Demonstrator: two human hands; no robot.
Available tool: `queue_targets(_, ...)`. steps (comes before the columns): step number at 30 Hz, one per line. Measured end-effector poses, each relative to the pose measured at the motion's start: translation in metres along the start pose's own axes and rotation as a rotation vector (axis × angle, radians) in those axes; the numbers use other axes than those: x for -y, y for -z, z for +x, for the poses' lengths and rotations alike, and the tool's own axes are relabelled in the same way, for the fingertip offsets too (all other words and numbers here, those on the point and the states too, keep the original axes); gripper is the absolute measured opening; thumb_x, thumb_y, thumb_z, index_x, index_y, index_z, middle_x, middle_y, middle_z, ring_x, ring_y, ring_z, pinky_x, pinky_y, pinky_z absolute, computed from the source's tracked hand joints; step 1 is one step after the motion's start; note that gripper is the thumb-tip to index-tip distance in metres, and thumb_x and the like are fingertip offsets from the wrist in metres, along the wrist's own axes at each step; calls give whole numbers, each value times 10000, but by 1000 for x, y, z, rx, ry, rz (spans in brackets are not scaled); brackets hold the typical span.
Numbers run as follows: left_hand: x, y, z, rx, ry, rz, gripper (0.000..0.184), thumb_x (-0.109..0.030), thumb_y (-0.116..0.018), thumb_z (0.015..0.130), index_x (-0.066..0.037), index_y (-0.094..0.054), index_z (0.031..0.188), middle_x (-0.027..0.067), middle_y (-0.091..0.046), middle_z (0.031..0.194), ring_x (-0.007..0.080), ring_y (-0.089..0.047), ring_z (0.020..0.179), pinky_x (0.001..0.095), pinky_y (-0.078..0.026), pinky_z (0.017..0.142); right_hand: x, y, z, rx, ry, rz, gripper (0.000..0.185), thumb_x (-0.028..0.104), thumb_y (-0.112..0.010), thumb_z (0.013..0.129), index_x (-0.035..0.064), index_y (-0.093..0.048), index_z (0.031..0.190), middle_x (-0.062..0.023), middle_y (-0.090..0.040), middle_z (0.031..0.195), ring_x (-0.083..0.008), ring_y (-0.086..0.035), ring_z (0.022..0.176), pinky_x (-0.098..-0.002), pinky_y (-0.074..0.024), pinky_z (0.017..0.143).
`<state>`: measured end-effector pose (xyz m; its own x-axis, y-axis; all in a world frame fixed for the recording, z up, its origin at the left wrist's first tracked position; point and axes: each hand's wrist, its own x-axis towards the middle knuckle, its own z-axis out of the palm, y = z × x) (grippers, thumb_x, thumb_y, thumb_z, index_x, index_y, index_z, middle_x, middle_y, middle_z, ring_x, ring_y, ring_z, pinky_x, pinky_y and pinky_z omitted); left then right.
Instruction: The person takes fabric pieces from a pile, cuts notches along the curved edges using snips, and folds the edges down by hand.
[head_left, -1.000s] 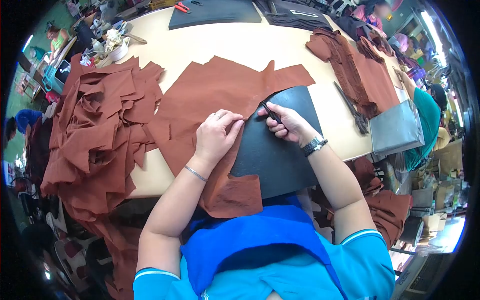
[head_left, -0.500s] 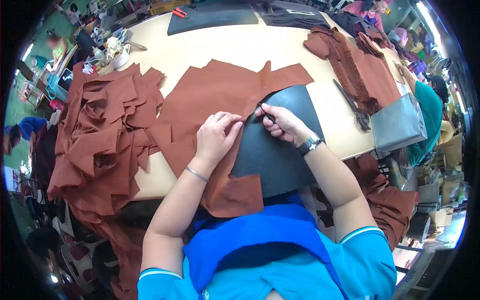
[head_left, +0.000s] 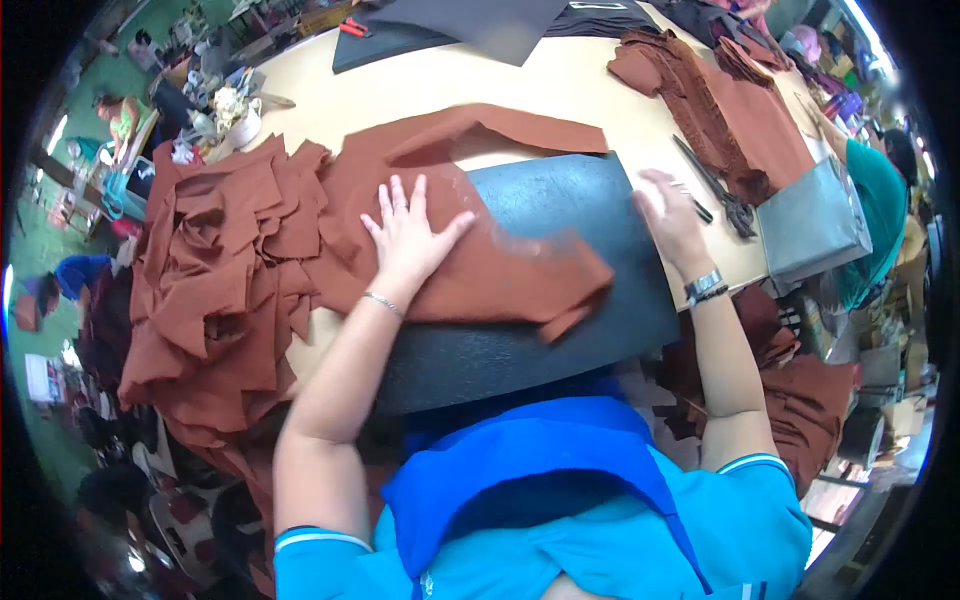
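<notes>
My left hand [head_left: 412, 235] lies with fingers spread on a reddish-brown fabric piece [head_left: 400, 285]. The fabric rests partly on a black sheet [head_left: 590, 200], and its right end is blurred by motion. To the right of the sheet, my right hand [head_left: 672, 222] is raised with bent fingers, slightly blurred. A small black-handled tool [head_left: 703, 211] shows at its outer side and appears held in it; its tip cannot be made out. Large scissors [head_left: 715, 185] lie on the table just beyond that hand.
Brown fabric pieces [head_left: 215, 260] are heaped at the left. At the right lie more brown fabric [head_left: 755, 130] and a grey box [head_left: 815, 220]. Dark sheets [head_left: 400, 45] and a red-handled tool [head_left: 354, 28] are at the back. A co-worker in a green top [head_left: 880, 220] is at the right.
My left hand has gone from pinching the fabric edge to lying flat on it. My right hand has moved right, off the fabric. The fabric has shifted, baring more black sheet. A dark sheet at the back has moved.
</notes>
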<state>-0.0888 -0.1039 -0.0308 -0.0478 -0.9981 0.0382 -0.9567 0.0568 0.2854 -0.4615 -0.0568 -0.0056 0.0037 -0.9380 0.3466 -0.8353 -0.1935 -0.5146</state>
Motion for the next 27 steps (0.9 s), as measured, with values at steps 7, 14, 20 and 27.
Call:
queue_targets(7,16,26,6,197,-270,-75,1023,-680,-647,817,-157,-222,1587,267,-95,1635,427,-35,1524,652,-71,1179,75,-27,-28,240,178,-63,605,357,-763,841,27,-589,1316,-190,-590,1250,-350,-545,1186,-424,-449,1012)
queue_targets(14,-17,102,-76,593,-147,431,1411,-771,-799,513,39,-255,1533,374,-334,1501,422,-374,1422,600,-329,1122,56,2,7,639,122,190,217,166,-723,766,36,-599,887,-131,-643,1017,-278,-622,974,-402,-507,812)
queue_targets(20,-33,52,-61,168,-714,143,879,-608,-688,822,-67,-437,1467,204,-417,1516,351,-344,1439,556,-252,1161,72,12,21,991,6,700,210,99,-652,741,82,-465,836,-17,-618,989,-95,-543,925,-270,-468,784)
queue_targets(27,-67,5,-31,143,-949,-291,430,-447,-822,745,-94,-681,947,69,-671,921,278,-614,927,421,-413,911,78,81,38,943,53,347,419,111,-638,767,64,-595,1181,4,-574,764,-105,-549,744,-278,-465,674)
